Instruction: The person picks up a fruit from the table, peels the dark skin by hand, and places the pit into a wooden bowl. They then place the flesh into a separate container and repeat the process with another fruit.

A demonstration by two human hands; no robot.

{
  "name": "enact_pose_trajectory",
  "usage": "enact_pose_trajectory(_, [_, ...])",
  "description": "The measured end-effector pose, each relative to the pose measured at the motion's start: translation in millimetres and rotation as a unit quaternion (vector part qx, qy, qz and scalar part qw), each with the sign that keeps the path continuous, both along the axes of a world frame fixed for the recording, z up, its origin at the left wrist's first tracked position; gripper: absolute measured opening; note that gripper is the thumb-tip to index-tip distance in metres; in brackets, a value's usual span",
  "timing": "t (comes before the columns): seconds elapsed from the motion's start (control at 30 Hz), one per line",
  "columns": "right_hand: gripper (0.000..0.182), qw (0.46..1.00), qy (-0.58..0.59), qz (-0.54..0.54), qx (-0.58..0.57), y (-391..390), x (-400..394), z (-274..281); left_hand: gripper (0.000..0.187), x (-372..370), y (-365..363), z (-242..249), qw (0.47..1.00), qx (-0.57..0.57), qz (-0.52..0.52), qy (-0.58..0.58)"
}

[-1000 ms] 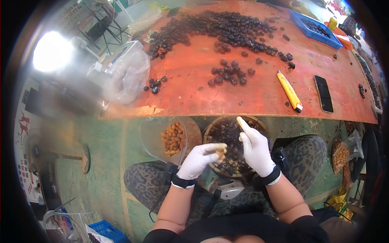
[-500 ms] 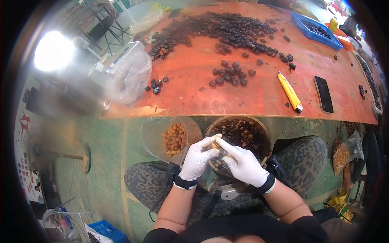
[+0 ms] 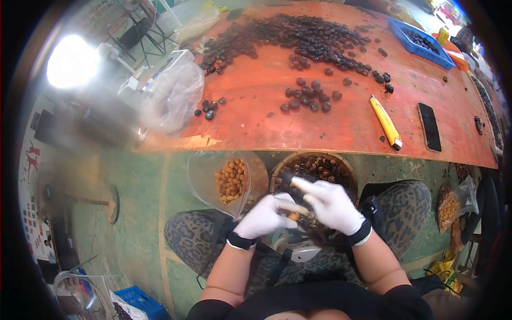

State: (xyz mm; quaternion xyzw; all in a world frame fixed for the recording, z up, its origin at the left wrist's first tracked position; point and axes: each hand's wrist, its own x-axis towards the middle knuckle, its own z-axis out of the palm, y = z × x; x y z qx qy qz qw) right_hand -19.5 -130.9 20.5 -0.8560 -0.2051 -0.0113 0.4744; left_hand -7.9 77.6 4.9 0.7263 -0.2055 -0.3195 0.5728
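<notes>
Both my hands wear white gloves and are above a round basket of dark, broken shells. My left hand is closed, with a small yellow-orange peeled nut showing at its fingertips. To its right, my right hand has its index finger stretched out and the thumb apart from it. Just beyond that fingertip is a dark, blurred piece of shell, which looks loose in the air. A clear bag-lined tub left of the basket holds yellow-orange peeled nuts.
On the red table lie many dark nuts, a smaller group, a yellow cutter knife and a phone. A blue tray stands at the back right, a plastic bag at the left. A bag of nuts sits right.
My hands have come apart from each other. The left hand has moved down with the peeled nut, while the right has shifted slightly right; a dark piece now shows beyond its fingertip.
</notes>
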Motion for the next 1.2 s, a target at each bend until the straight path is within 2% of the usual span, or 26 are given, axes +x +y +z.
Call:
enact_pose_trajectory(0.07, [0.043, 0.998, -0.005, -0.035, 0.061, -6.4, 5.3, 8.0, 0.038, -5.1, -12.6, 3.8, 0.998, 0.052, -0.017, 0.014])
enact_pose_trajectory(0.13, [0.042, 0.994, 0.005, -0.082, 0.074, -8.5, 3.4, 2.0, 0.036, -5.0, -15.5, -13.5, 0.981, -0.061, 0.104, 0.149])
enact_pose_trajectory(0.17, [0.041, 0.992, -0.01, -0.099, 0.081, -6.3, 1.9, -11.1, 0.035, -3.3, -13.5, -18.9, 0.972, -0.105, 0.143, 0.153])
enact_pose_trajectory(0.2, [0.041, 0.989, -0.026, -0.115, 0.09, -2.9, 1.3, -13.7, 0.036, -2.1, -13.1, -23.6, 0.949, -0.196, 0.189, 0.157])
enact_pose_trajectory(0.23, [0.041, 0.989, 0.047, -0.107, 0.085, -1.9, -2.2, -9.9, 0.036, -1.3, -12.7, -27.5, 0.937, -0.226, 0.216, 0.156])
enact_pose_trajectory(0.27, [0.045, 0.991, 0.0, -0.107, 0.075, 2.4, -3.4, -12.4, 0.037, -0.7, -12.7, -30.3, 0.923, -0.256, 0.243, 0.154])
enact_pose_trajectory(0.37, [0.058, 0.964, 0.194, -0.089, 0.159, 12.7, -14.0, -7.6, 0.038, 0.4, -13.9, -37.6, 0.889, -0.331, 0.276, 0.156])
enact_pose_trajectory(0.47, [0.058, 0.972, 0.128, -0.065, 0.185, 20.1, -20.2, -16.2, 0.037, -0.4, -19.2, -28.8, 0.853, -0.385, 0.297, 0.188])
enact_pose_trajectory(0.57, [0.058, 0.97, 0.173, -0.053, 0.16, 20.6, -22.2, -7.4, 0.037, -1.1, -19.7, -36.6, 0.836, -0.428, 0.295, 0.175])
enact_pose_trajectory(0.67, [0.057, 0.972, 0.165, -0.041, 0.163, 25.5, -23.5, -6.4, 0.036, -2.7, -23.6, -30.8, 0.829, -0.44, 0.297, 0.174])
enact_pose_trajectory(0.8, [0.056, 0.984, 0.082, -0.049, 0.148, 30.1, -23.2, -15.6, 0.036, -3.7, -25.4, -30.9, 0.827, -0.445, 0.309, 0.148])
enact_pose_trajectory(1.0, [0.055, 0.984, 0.069, -0.041, 0.161, 31.8, -23.3, -16.2, 0.037, -4.5, -26.1, -30.5, 0.829, -0.449, 0.31, 0.123])
enact_pose_trajectory(1.1, [0.054, 0.989, 0.05, -0.052, 0.129, 31.2, -22.8, -15.6, 0.036, -5.2, -27.2, -30.5, 0.832, -0.443, 0.313, 0.117])
enact_pose_trajectory(1.2, [0.05, 0.986, 0.02, -0.086, 0.145, 35.3, -22.7, -14.4, 0.035, -6.0, -28.7, -30.2, 0.848, -0.415, 0.316, 0.093])
